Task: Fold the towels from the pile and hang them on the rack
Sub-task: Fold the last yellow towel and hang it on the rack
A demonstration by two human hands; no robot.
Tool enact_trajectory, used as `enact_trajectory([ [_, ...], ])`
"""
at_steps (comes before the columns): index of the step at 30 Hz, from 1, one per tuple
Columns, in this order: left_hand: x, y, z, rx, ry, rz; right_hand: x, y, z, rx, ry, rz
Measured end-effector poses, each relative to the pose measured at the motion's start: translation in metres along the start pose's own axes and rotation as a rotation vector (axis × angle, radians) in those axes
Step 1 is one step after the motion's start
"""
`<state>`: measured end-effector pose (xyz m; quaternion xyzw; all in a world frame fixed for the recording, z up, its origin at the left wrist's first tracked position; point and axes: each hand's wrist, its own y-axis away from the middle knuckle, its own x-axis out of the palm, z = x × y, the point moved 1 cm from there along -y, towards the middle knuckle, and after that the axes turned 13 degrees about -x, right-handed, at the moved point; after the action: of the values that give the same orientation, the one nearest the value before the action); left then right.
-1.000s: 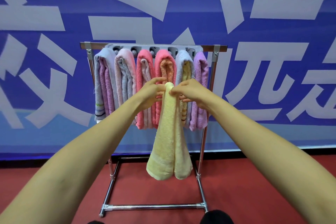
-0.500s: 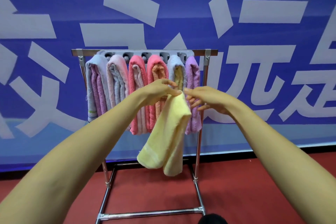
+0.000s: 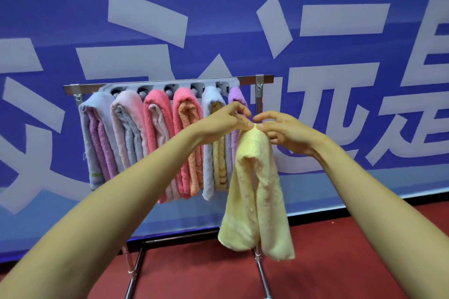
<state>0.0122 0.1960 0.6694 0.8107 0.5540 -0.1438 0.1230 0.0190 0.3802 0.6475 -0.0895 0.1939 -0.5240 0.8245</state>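
Item: yellow towel (image 3: 257, 189), folded over, not yet on rack (image 3: 167, 84). Risk 1, as I read it: hold is fingertip-only at top of fold, so a slip drops it to red floor (image 3: 340, 262). Risk 2: the two hanging halves look uneven, right half lower; fold may open w/ any swing. Risk 3: every arm I can see already carries towels; pushing in at rack's right end could drag purple towel (image 3: 237, 97) off its arm. Hands: left hand (image 3: 228, 120) pinches fold top w/ thumb + a finger, other fingers lifted; right hand (image 3: 285, 133) pinches same spot from the other side, fingers curled. Position: towel hangs free directly below both hands, in front of rack's right end, across right post (image 3: 259, 94) in my view; touching rack or not, can't tell.
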Motion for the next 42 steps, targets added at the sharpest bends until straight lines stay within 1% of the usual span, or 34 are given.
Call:
enact_trajectory([
  [5, 0.005, -0.033, -0.009, -0.009, -0.038, 0.054, -0.039, -0.011, -0.002, -0.007, 0.057, 0.018],
  [11, 0.000, -0.049, 0.007, -0.056, -0.153, 0.193, -0.053, -0.032, -0.006, -0.006, 0.162, 0.069],
  [13, -0.005, -0.052, 0.012, -0.030, -0.131, 0.185, -0.054, -0.040, -0.010, -0.013, 0.178, 0.066],
  [15, -0.013, -0.053, 0.012, -0.013, -0.090, 0.142, -0.056, -0.048, -0.011, -0.032, 0.178, 0.058],
  [19, -0.023, -0.056, 0.003, 0.028, -0.141, 0.133, -0.063, -0.066, -0.005, -0.064, 0.109, 0.072],
  [21, -0.028, -0.062, -0.005, 0.065, -0.101, 0.070, -0.066, -0.077, 0.003, -0.074, 0.067, 0.066],
  [23, -0.037, -0.070, -0.019, 0.103, 0.003, 0.006, -0.069, -0.093, 0.015, -0.091, -0.001, 0.023],
  [25, -0.051, -0.077, -0.033, 0.114, 0.031, -0.078, -0.070, -0.112, 0.026, -0.102, -0.041, -0.023],
  [27, -0.070, -0.086, -0.045, 0.075, -0.055, -0.199, -0.066, -0.134, 0.033, -0.094, 0.013, -0.036],
  [29, -0.085, -0.095, -0.047, -0.002, -0.162, -0.288, -0.057, -0.153, 0.033, -0.067, 0.110, -0.026],
  [31, -0.094, -0.105, -0.044, -0.075, -0.211, -0.325, -0.047, -0.171, 0.025, -0.030, 0.233, -0.019],
  [33, -0.096, -0.115, -0.044, -0.127, -0.282, -0.381, -0.042, -0.185, 0.012, 0.018, 0.306, -0.052],
  [36, -0.096, -0.133, -0.046, -0.175, -0.508, -0.494, -0.044, -0.200, -0.005, 0.033, 0.262, -0.174],
  [38, -0.091, -0.141, -0.046, -0.210, -0.614, -0.539, -0.045, -0.202, -0.013, 0.025, 0.213, -0.245],
  [40, -0.088, -0.147, -0.042, -0.233, -0.630, -0.555, -0.045, -0.203, -0.020, 0.011, 0.146, -0.276],
  [42, -0.090, -0.149, -0.040, -0.231, -0.541, -0.561, -0.044, -0.202, -0.026, -0.008, 0.105, -0.296],
])
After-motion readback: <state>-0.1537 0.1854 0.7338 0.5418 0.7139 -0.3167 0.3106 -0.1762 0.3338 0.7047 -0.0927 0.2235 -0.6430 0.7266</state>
